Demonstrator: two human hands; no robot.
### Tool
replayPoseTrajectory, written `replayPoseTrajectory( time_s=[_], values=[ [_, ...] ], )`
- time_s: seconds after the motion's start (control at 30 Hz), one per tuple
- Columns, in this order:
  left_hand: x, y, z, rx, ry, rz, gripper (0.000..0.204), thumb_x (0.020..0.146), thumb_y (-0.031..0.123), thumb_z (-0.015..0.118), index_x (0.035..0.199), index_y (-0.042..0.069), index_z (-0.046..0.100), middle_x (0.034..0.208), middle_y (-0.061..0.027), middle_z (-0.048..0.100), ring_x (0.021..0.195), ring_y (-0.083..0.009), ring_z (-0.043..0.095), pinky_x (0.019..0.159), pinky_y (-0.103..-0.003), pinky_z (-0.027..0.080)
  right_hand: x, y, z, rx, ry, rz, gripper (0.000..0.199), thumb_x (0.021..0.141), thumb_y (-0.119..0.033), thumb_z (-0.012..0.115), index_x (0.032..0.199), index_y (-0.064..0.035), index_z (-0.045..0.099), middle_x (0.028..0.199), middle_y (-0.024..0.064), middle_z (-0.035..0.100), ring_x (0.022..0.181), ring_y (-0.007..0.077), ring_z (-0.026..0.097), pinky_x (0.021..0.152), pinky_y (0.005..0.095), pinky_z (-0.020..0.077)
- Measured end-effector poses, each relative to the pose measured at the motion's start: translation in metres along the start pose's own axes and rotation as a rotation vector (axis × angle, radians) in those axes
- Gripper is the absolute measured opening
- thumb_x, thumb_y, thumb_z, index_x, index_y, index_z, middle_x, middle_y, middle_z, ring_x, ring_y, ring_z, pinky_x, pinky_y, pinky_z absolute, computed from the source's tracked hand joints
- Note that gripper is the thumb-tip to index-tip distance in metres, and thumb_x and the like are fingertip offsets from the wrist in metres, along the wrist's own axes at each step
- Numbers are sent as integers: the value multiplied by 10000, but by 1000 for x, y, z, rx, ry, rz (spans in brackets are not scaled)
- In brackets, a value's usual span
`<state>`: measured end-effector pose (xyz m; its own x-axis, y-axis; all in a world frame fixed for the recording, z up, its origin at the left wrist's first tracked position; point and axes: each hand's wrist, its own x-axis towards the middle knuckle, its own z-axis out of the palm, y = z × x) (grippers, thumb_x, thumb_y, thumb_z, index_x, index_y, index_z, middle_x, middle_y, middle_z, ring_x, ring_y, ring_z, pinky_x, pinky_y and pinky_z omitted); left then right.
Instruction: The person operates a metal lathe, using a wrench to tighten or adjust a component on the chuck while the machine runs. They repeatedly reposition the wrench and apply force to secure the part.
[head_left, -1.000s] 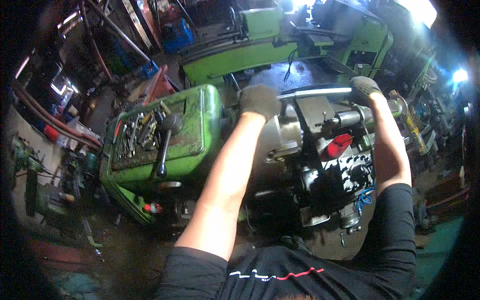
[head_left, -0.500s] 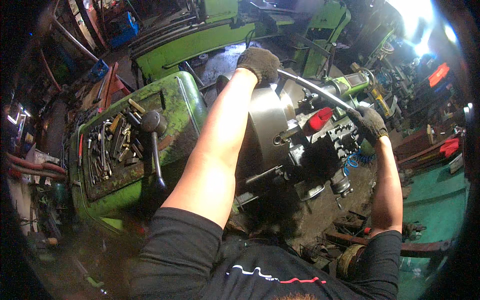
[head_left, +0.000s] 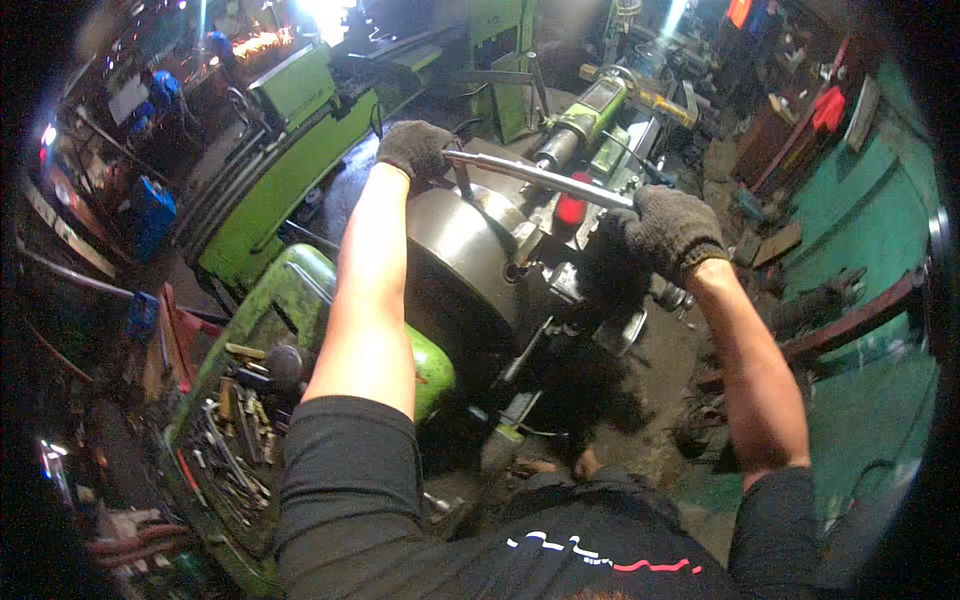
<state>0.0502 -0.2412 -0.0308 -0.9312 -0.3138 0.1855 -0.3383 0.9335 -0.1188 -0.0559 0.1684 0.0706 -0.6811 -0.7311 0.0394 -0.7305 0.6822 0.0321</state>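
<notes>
Left hand (head_left: 415, 147) and right hand (head_left: 668, 230) grip steel bar (head_left: 540, 176); tray (head_left: 205, 390) holds tools (head_left: 232, 440).

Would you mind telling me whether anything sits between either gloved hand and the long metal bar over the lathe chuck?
Nothing visible does. The left hand closes around one end of the metal bar and the right hand around the other, both directly on it, above the grey chuck.
</notes>
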Motion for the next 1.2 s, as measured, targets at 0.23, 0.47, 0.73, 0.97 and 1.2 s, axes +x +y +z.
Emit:
replayPoseTrajectory(
  time_s=[0.23, 0.47, 0.73, 0.97, 1.2],
  values=[
    [-1, 45, -24, 82, -24, -16, 246, 960, 393, 698, 1023, 221, 861, 1046, -125, 835, 1019, -342, 812, 878, -487, 637, -7, 17, -1, 31, -76, 41, 408, 1019, -431, 648, 1165, -63, 746, 1156, 254, 751, 1110, 464, 729, 941, 564, 577],
    [-7, 41, -16, 136, -7, -211, 213, 888, 361, 736, 993, 218, 855, 1011, -153, 823, 997, -377, 801, 883, -537, 617, 11, 40, 21, 152, 46, -183, 316, 1006, -398, 696, 1091, -105, 779, 1075, 222, 789, 979, 467, 767, 865, 558, 615],
    [-18, 60, -31, 12, 27, 124, 259, 872, 208, 729, 1128, 168, 732, 1059, -155, 777, 1053, -393, 759, 860, -527, 599, 77, 111, 41, 1120, -827, -400, 700, 986, -223, 804, 1614, -72, 533, 1319, 147, 760, 1198, 240, 719, 1059, 397, 571],
    [-25, 98, -79, 8, -152, -282, 275, 919, 233, 681, 1186, 179, 719, 997, -182, 771, 961, -419, 770, 827, -539, 599, 167, 146, 29, 804, -523, -917, 724, 897, -42, 795, 1580, -72, 555, 1280, 175, 756, 1148, 319, 730, 1009, 417, 572],
    [-47, 122, -67, -66, -268, -572, 430, 904, 198, 640, 1324, 214, 732, 1156, -179, 788, 1102, -422, 752, 948, -526, 598, 320, 106, 17, 460, -377, -1248, 391, 869, -147, 845, 1236, -42, 762, 1071, 200, 789, 977, 342, 773, 906, 429, 616]
  ],
)
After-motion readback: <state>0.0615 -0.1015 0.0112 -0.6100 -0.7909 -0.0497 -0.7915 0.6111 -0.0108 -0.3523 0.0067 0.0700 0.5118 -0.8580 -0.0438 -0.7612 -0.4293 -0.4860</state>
